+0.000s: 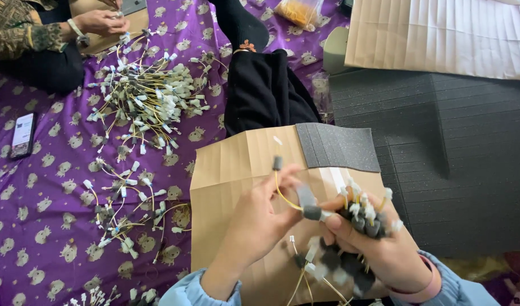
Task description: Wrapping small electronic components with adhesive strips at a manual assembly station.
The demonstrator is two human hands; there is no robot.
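Note:
My right hand (384,249) grips a bundle of short yellow cables with grey and white connectors (365,218), the plugs fanned out above my fingers. My left hand (260,221) pinches one more yellow cable (282,195) of the same kind, its grey plug (277,163) sticking up and its other end touching the bundle. Both hands hover over a sheet of brown cardboard (231,170) on my lap. More connector ends (328,263) hang below my right hand, blurred.
A large loose pile of the same cables (146,99) lies on the purple patterned cloth (45,215), with smaller scatters (124,209) nearer me. A phone (22,135) lies at left. Another person's hands (101,22) work at top left. Dark grey foam sheets (441,141) and pale cardboard (441,34) lie at right.

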